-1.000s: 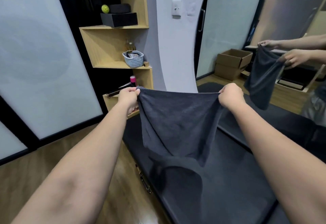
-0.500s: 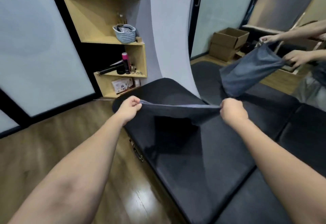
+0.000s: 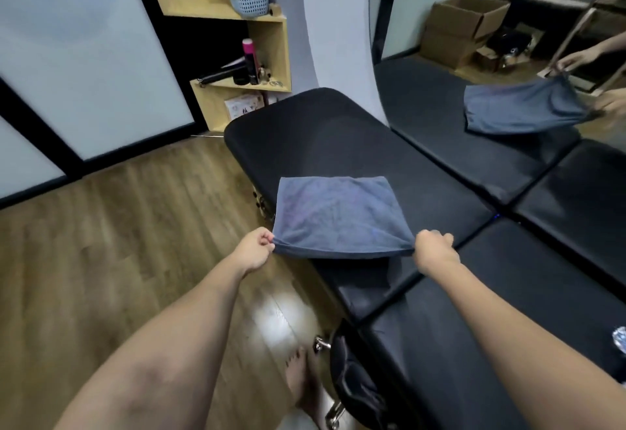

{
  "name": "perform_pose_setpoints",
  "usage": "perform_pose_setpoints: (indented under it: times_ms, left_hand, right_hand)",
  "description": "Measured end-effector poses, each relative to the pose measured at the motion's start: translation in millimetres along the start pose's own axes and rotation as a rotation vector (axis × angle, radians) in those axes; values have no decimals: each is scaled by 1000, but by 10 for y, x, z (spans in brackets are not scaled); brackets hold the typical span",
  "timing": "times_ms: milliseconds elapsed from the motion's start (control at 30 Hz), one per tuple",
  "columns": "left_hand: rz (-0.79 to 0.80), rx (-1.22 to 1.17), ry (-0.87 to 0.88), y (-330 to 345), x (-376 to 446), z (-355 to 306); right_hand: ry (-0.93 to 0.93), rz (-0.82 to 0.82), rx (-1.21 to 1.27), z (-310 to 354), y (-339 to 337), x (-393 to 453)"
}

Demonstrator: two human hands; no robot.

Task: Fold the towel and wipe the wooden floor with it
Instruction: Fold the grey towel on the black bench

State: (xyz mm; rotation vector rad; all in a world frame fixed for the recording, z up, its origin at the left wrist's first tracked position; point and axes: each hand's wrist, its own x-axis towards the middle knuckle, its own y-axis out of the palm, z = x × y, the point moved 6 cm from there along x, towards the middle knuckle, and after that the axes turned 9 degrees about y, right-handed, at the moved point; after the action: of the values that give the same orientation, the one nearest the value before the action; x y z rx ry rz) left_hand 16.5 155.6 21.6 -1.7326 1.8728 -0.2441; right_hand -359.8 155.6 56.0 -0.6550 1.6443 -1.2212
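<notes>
Towel laid out on the black bench, both near corners pinched.

A second ago the towel (image 3: 338,214) hung in the air, stretched between raised hands; now it lies spread across the black bench (image 3: 338,131), its far edge flat on the padding and its near edge lifted just off it. That gives a flat base for the fold, which looks about to begin; the wooden floor (image 3: 118,243), left of the bench, is not yet wiped. The left hand (image 3: 254,250) pinches the near-left corner at the bench's left edge; the right hand (image 3: 435,253) grips the near-right corner over the padding. Both arms reach forward, hands held apart by the towel's width.
</notes>
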Motion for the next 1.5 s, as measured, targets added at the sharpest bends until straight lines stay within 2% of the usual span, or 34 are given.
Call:
perform_pose_setpoints:
  times_ms: [167, 300, 367, 533, 667, 800, 933, 1033, 1167, 1233, 1333, 1433, 1500]
  left_hand:
    - [25, -98, -88, 104, -251, 259]
    - [-87, -263, -82, -61, -236, 90]
    - [-150, -279, -13, -215, -159, -204]
    - [-347, -460, 168, -766, 245, -1115]
    - [-448, -517, 288, -1285, 753, -1806]
    - [-381, -507, 242, -1628, 1291, -2245]
    - [-408, -551, 351, -1882, 1602, -2708]
    - [-335, -529, 356, -1960, 1801, -3017]
    - [-333, -589, 404, -2025, 1972, -3249]
    - [-331, -574, 422, -2017, 1991, -3252]
    - [-291, -512, 446, -1891, 1934, -3029]
    - [-187, -398, 415, -1579, 1781, -2502]
    - [-75, -281, 319, -1234, 1651, -1981]
  right_hand:
    - [-51, -142, 9, -70, 35, -255]
    - [-135, -117, 96, -83, -128, -213]
    - [-179, -118, 275, -48, -336, -114]
    - [-190, -262, 850, 72, -1130, 192]
    - [-232, -336, 1010, 265, -1894, 483]
    - [-206, -279, 984, 514, -2462, 770]
    - [-209, -305, 1313, 685, -2920, 909]
    - [-185, -278, 1301, 800, -3149, 1045]
    - [-170, -395, 1391, 809, -3465, 1155]
    - [-206, -433, 1325, 770, -3500, 1189]
    - [-310, -487, 1100, 634, -3324, 1173]
    - [-379, -433, 951, 442, -2787, 1133]
    - [-360, -363, 803, 329, -2270, 1145]
